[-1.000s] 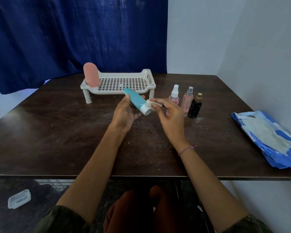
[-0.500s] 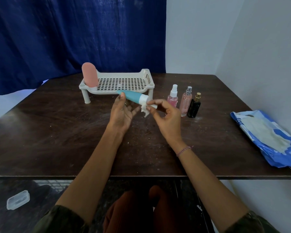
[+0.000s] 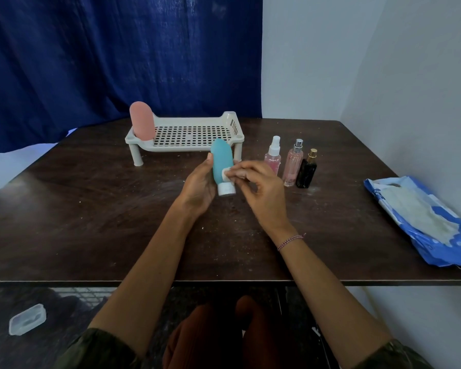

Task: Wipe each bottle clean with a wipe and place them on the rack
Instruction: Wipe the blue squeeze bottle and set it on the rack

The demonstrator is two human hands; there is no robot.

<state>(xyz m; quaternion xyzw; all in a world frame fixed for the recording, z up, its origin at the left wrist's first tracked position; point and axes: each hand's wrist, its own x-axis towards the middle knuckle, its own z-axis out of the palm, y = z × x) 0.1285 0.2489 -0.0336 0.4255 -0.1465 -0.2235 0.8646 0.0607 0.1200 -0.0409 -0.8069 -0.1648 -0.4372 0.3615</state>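
1. While the left hand (image 3: pixel 198 187) holds the teal bottle (image 3: pixel 222 166) cap-down at the middle of the frame, the right hand (image 3: pixel 261 193) pinches a small white wipe (image 3: pixel 225 173) against the bottle's side, just above its white cap.
2. Behind the bottle, toward the upper middle, stands a white rack (image 3: pixel 181 149) with a perforated floor. A pink bottle (image 3: pixel 142 121) stands at its left end, rounded end up.
3. Right of the hands, three small bottles stand in a row: a white-topped spray bottle (image 3: pixel 272 158), a silver-topped pink bottle (image 3: pixel 293 163) and a black bottle (image 3: pixel 307 170) with a gold top. The right hand's fingers overlap the foot of the first.
4. At the right edge a blue wipes pack (image 3: pixel 421 222) lies flat and open, with pale wipes showing.
5. The counter (image 3: pixel 91 209) is dark brown wood, flecked with pale specks and smudges. A deep blue curtain (image 3: pixel 117 62) fills the upper left, and pale walls (image 3: pixel 383 62) meet in a corner at the upper right.
6. At the lower left, below the counter's edge, a clear plastic piece (image 3: pixel 27 319) lies on the dark floor; whether it is a lid or a box cannot be told.
7. The left hand's fingers are hidden behind the teal bottle, and only the thumb shows along its left side. The bottle's rounded end covers part of the rack's front rim. The frame cuts off the pack's right end.
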